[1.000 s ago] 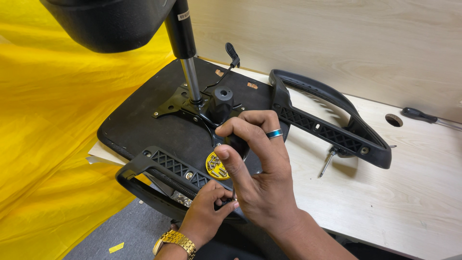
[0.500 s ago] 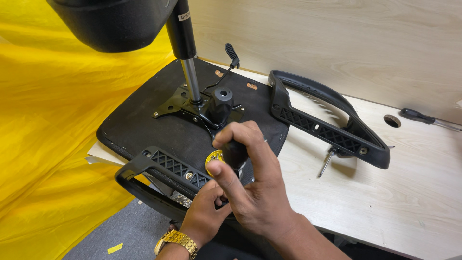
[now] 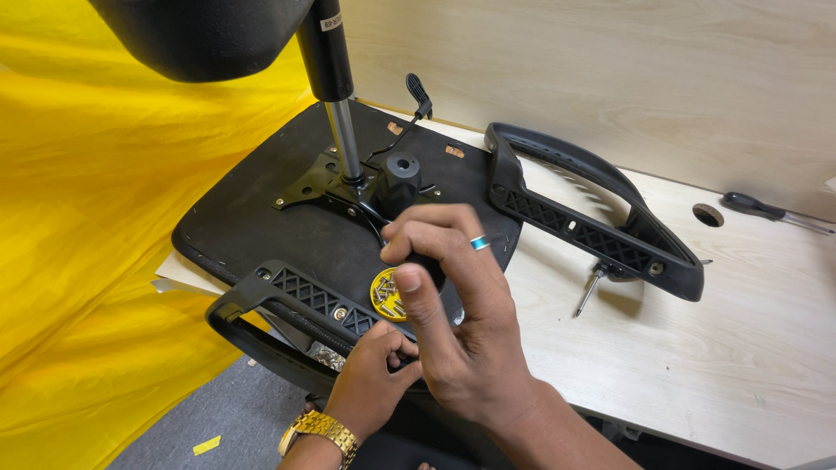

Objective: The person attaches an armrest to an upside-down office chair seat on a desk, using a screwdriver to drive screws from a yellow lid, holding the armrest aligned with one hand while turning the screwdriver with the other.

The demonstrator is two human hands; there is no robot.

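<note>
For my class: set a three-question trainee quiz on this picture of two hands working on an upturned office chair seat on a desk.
1. True or false: the yellow dish holding screws sits on the black seat underside.
2. Which armrest does the left hand touch? A) the near armrest at the seat's front edge B) the far armrest on the desk
3. Fill in: a lone ___ lies on the desk just in front of the far armrest.

Key: 1 true; 2 A; 3 screw.

right hand (image 3: 453,339) hides its grasped thing, screwdriver (image 3: 766,210) cut off at edge
</note>
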